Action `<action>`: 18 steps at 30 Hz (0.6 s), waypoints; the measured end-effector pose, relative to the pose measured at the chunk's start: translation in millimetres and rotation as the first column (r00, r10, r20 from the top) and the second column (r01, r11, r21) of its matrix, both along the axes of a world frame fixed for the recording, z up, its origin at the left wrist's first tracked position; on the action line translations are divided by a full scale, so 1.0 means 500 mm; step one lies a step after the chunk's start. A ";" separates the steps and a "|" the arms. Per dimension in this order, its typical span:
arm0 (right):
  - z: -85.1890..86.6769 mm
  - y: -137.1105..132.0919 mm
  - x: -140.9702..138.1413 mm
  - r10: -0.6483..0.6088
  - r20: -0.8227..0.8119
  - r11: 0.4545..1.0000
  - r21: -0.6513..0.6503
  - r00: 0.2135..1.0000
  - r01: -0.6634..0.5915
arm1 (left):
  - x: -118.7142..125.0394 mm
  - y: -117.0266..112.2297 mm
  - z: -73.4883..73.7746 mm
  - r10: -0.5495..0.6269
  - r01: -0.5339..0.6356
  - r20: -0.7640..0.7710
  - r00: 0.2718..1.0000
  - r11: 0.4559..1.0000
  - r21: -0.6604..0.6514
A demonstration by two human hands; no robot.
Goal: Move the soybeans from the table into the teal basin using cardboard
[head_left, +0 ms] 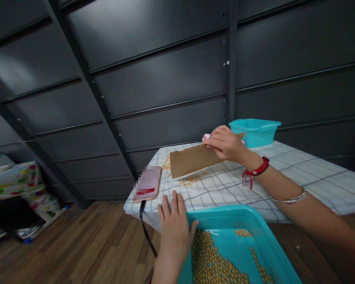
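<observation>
My right hand (226, 145) is closed on the upper edge of a brown cardboard piece (195, 159), which it holds tilted above the table. A small pink-and-white thing (206, 137) pokes out by its fingers; I cannot make out what it is. Yellowish beans (191, 180) lie loose on the cloth below and behind the cardboard. With fingers stretched out, my left hand (174, 221) rests at the table edge, its thumb by the left rim of a turquoise basin (225, 213). More beans (214, 260) cover part of the basin's bottom, mostly on the left.
A pink-cased phone (148, 183) lies at the table's left corner, a black strap (146, 228) hanging from it. Farther back stands a second turquoise basin (256, 130). The table wears a white checked cloth (307, 173). Dark metal panels (171, 71) rise behind.
</observation>
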State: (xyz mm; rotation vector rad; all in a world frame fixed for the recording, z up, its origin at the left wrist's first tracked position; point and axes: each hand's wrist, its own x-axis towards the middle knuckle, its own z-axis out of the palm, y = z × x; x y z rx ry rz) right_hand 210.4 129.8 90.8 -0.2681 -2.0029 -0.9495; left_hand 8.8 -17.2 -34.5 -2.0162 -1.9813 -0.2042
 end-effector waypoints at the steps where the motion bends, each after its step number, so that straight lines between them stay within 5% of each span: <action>1: 0.000 -0.001 -0.002 0.008 0.016 1.000 0.011 1.000 -0.008 | 0.000 0.000 0.000 -0.002 0.002 -0.001 1.000 1.000 0.001; 18: 0.009 -0.025 0.005 0.073 0.080 0.997 -0.013 0.994 -0.072 | -0.008 0.001 -0.009 -0.009 0.008 0.015 1.000 1.000 0.017</action>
